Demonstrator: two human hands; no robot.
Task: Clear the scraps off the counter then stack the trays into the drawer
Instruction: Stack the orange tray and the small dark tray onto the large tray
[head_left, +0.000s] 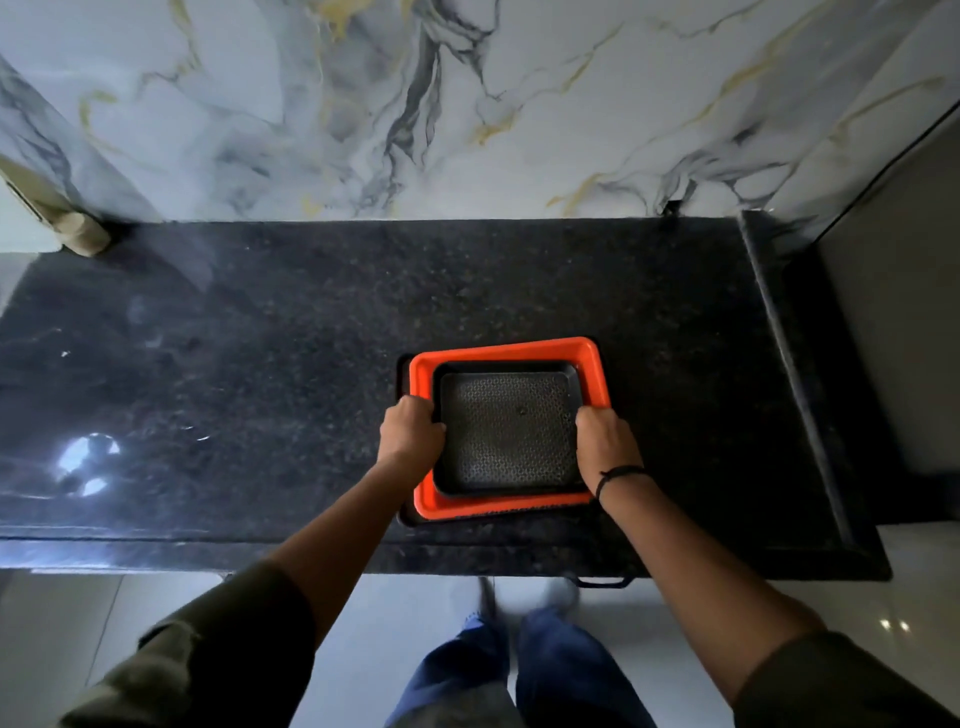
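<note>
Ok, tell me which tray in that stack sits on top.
The small black tray with the patterned floor. It nests inside the orange tray, whose rim frames it all round; a darker tray's edge peeks out beneath both.

left hand (410, 431) | right hand (605, 441) | gripping stacked trays (506, 351) (orange, black) | counter (260, 364)

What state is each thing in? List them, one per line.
Black tray: nested in the orange tray.
Orange tray: on a darker tray, on the counter.
Left hand: closed on the stack's left edge.
Right hand: closed on its right edge.
</note>
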